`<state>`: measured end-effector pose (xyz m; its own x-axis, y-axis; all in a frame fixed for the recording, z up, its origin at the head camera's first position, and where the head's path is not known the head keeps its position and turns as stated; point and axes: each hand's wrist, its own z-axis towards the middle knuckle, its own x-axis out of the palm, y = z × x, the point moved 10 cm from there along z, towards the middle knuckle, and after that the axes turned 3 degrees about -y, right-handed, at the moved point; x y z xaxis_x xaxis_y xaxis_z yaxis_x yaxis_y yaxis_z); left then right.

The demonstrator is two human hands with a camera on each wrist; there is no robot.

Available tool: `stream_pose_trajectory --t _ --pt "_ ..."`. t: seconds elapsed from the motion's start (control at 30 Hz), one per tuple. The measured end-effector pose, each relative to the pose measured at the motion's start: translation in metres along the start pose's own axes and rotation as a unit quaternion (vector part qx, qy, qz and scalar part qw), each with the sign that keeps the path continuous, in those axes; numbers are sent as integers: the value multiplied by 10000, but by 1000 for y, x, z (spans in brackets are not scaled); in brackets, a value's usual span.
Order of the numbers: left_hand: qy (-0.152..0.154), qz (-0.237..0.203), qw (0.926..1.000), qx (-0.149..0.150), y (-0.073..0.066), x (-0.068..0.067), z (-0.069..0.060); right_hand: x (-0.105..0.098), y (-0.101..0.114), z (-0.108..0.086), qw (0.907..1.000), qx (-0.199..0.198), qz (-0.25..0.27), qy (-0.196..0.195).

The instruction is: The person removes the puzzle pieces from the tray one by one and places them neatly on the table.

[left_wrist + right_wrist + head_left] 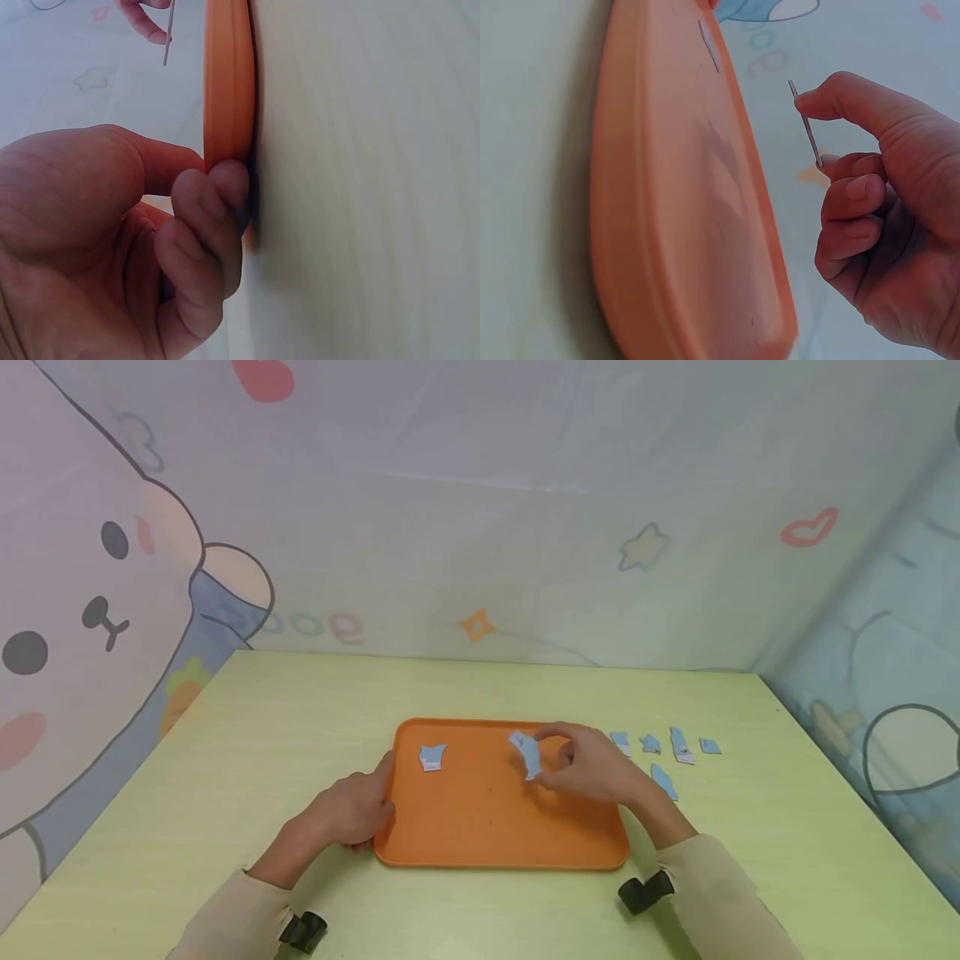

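Note:
Over the orange tray (465, 827), my right hand (588, 764) pinches a light-blue puzzle piece (527, 754) between thumb and finger. The right wrist view shows that piece (807, 126) edge-on, raised above the tray surface, with the other fingers of the hand (885, 202) curled in. My left hand (352, 810) grips the tray's left rim. In the left wrist view, the left hand's (135, 225) thumb and curled fingertips meet the tray's edge (227, 90). Another blue and white puzzle piece (432, 757) lies in the tray's upper left.
Several loose puzzle pieces lie on the pale table (480, 910) right of the tray, among them a long one (681, 746), a small one (709, 746) and a narrow one (663, 782) near the right forearm. A printed cloth (480, 527) hangs behind the table.

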<state>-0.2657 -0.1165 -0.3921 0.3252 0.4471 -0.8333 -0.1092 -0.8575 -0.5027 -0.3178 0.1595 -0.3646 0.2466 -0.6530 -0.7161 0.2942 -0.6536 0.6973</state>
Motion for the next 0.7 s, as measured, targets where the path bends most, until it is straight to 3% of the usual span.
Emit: stream_pose_trajectory --t 0.5,0.7 --pt "-7 -80 9999 73 0 -1 -1 -25 -23 -16 9996 157 229 -27" --pt "21 -97 9999 76 1 0 0 -34 -35 -24 9996 263 50 -85"
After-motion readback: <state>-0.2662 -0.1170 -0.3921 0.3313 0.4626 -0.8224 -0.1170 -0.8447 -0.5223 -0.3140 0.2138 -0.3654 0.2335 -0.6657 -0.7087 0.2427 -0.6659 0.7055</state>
